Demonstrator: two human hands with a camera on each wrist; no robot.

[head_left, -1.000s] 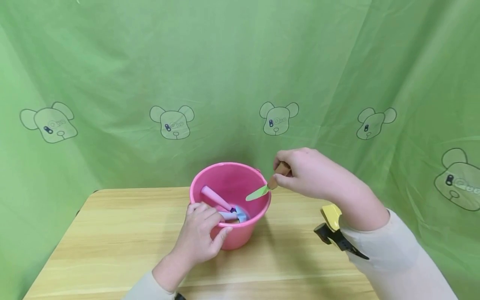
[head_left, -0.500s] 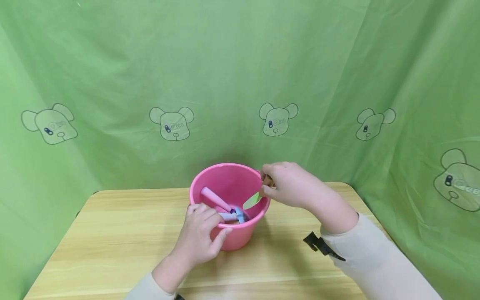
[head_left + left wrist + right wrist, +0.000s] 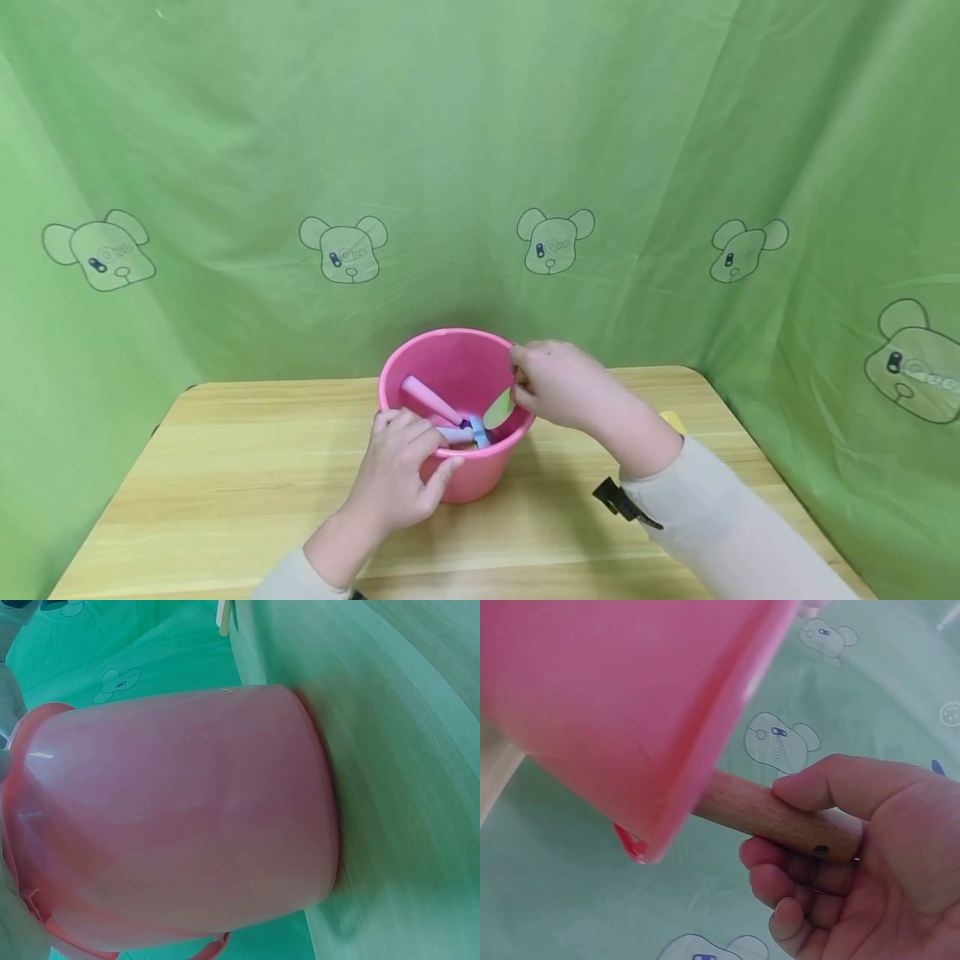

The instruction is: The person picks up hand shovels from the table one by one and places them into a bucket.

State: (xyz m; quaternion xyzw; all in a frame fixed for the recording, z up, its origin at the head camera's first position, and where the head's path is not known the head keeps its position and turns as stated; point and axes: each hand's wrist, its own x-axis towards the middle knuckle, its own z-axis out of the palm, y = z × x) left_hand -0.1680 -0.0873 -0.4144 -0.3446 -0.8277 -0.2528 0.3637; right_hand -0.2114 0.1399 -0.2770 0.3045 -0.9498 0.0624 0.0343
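A pink bucket (image 3: 468, 477) stands upright on the table. My left hand (image 3: 399, 467) grips its near-left rim, fingers over the edge and thumb on the outside. At the right rim, my right hand (image 3: 561, 385) holds a small trowel (image 3: 498, 410) by its wooden handle. Its green blade points down inside the bucket. In the right wrist view the thumb and fingers are around the end of the wooden handle (image 3: 769, 814). Inside the bucket lie a tool with a pink handle (image 3: 431, 398) and a blue-headed tool (image 3: 478, 431) with a pale handle; their lower parts are hidden.
The wooden table (image 3: 247, 475) extends on both sides of the bucket. A yellow object (image 3: 672, 421) lies behind my right forearm, mostly hidden. A green curtain (image 3: 450, 150) with bear-head drawings hangs behind and along the sides.
My right hand has moved left and down with the trowel, bringing the blade deeper into the bucket. The left hand has stayed on the rim.
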